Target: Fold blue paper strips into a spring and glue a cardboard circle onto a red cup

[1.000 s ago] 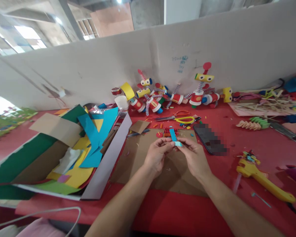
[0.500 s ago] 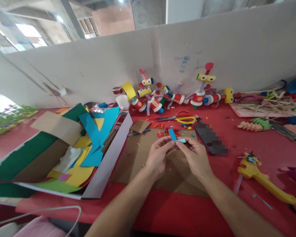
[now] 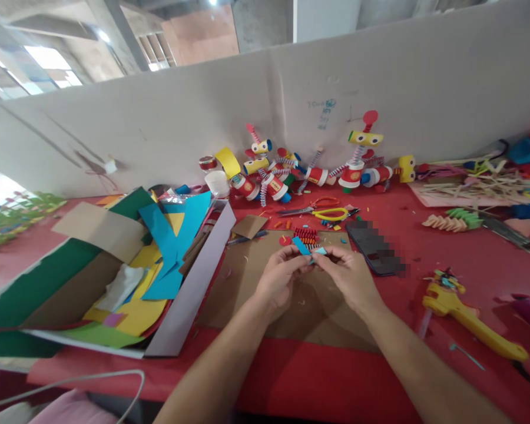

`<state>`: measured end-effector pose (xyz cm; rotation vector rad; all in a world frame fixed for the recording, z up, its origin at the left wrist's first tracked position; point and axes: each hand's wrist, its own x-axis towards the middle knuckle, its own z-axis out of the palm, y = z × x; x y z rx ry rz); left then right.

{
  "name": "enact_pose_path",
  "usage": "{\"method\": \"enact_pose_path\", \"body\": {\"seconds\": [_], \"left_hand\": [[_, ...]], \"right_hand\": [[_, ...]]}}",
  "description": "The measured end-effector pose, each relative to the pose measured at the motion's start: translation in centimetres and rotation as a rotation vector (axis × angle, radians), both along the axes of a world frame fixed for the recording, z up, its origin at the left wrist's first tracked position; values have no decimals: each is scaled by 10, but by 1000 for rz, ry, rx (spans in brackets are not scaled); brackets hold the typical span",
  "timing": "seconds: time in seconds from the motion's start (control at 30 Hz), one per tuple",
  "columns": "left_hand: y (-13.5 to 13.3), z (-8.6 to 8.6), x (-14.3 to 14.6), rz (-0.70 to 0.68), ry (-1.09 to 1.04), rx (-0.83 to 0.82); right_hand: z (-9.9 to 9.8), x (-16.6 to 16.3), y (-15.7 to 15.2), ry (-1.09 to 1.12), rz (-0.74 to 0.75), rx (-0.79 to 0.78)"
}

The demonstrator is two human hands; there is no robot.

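Observation:
Between my two hands is a small folded blue paper strip [image 3: 301,245], one end dark blue and the other pale. My left hand [image 3: 280,274] pinches it from the left, close to the dark blue end. From the right, my right hand [image 3: 347,274] pinches it near the pale end. The fingertips of both hands nearly meet and hide the middle of the strip. Just beyond the fingers lie red and orange pleated paper pieces [image 3: 306,234]. Both hands are above a brown cardboard sheet [image 3: 247,294].
A box [image 3: 189,294] of coloured paper stands left. Yellow-handled scissors [image 3: 329,214] and a phone [image 3: 375,250] lie beyond my hands. A yellow glue gun [image 3: 468,318] rests at right. Paper-cup figures [image 3: 276,185] line the back panel.
The blue end of the strip has tipped to the left, and the pale end now points up more. Both hands still pinch it, and the view has shifted slightly.

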<state>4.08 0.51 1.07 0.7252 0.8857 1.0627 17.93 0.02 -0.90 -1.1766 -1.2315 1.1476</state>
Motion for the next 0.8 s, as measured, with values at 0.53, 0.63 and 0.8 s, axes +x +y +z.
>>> {"method": "enact_pose_path", "body": {"seconds": [0.53, 0.63, 0.8], "left_hand": [[3, -9, 1, 76, -174, -271], [2, -6, 2, 67, -188, -334], [4, -7, 1, 26, -222, -394]], "right_hand": [[-4, -8, -6, -304, -122, 298], [-4, -6, -6, -425, -156, 421], [-5, -7, -8, -506, -202, 507]]}}
